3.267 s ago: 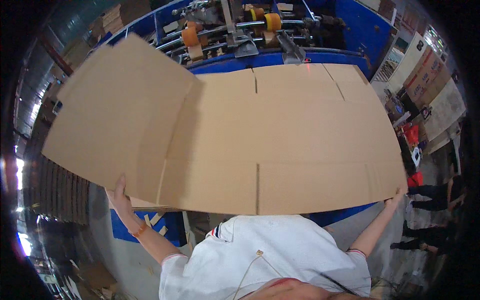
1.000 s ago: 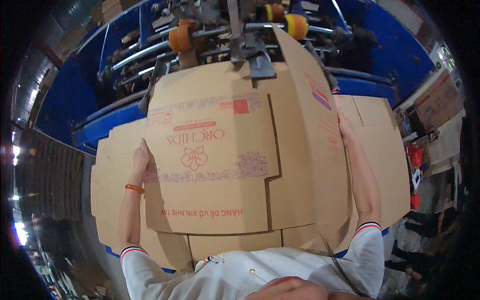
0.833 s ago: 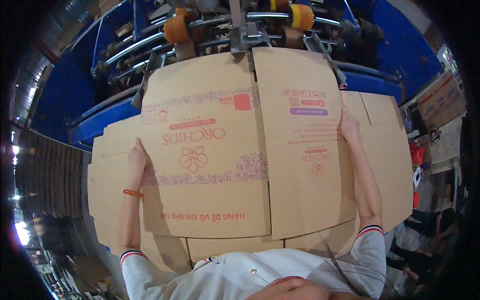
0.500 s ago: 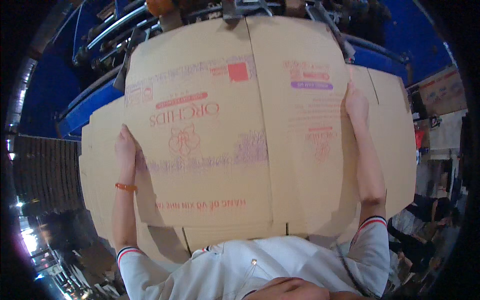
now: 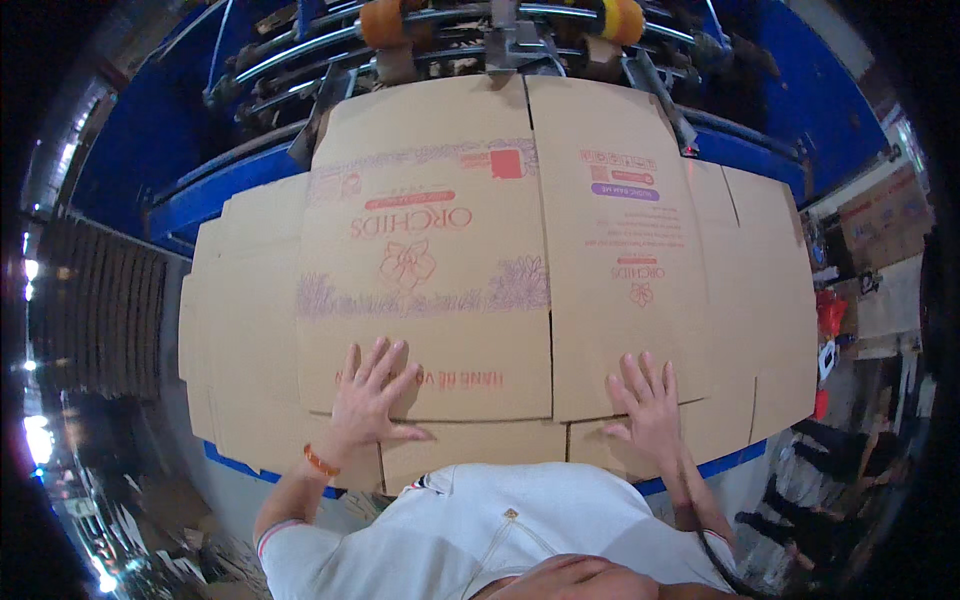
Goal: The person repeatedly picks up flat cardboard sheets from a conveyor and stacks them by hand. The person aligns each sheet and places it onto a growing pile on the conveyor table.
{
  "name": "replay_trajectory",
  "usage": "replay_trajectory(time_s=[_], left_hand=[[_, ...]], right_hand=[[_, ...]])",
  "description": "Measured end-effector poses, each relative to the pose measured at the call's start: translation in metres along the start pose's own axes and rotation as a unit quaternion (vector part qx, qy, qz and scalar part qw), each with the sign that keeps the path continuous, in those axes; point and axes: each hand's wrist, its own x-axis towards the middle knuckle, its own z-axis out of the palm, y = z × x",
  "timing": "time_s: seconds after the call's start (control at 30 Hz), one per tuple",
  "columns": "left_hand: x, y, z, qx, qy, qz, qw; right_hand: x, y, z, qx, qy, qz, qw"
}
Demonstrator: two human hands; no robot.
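A flat printed cardboard sheet (image 5: 430,350) lies in front of me, with red and purple flower printing and a dark slot between its two panels. My left hand (image 5: 372,395) rests on its near left part, fingers spread and palm down. On the near right panel, my right hand (image 5: 645,405) also lies flat with its fingers apart. Both hands are near the sheet's near edge and grip nothing. Under the printed sheet are other plain cardboard sheets (image 5: 245,330), sticking out on the left, right and near sides.
At the far side stands a blue machine (image 5: 240,190) with metal shafts and orange rollers (image 5: 381,22). Metal guides (image 5: 672,115) flank the sheet's far end. Stacked cardboard (image 5: 95,305) stands at the left. Another person's dark-clothed legs (image 5: 815,510) show at the lower right.
Both hands have left the sheet's side edges and come nearer to me, now flat on its near part. The printed sheet lies flat at the machine's guides; the view has shifted.
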Motion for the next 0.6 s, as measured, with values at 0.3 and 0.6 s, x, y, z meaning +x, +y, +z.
replay_trajectory(time_s=[0.3, 0.6], left_hand=[[0.119, -0.096, -0.011, 0.114, 0.138, 0.076, 0.981], [0.038, -0.228, 0.000, 0.108, 0.394, -0.408, 0.817]], right_hand=[[0.154, 0.077, -0.014, -0.099, 0.103, 0.016, 0.990], [0.189, 0.103, 0.013, -0.051, 0.312, 0.092, 0.944]])
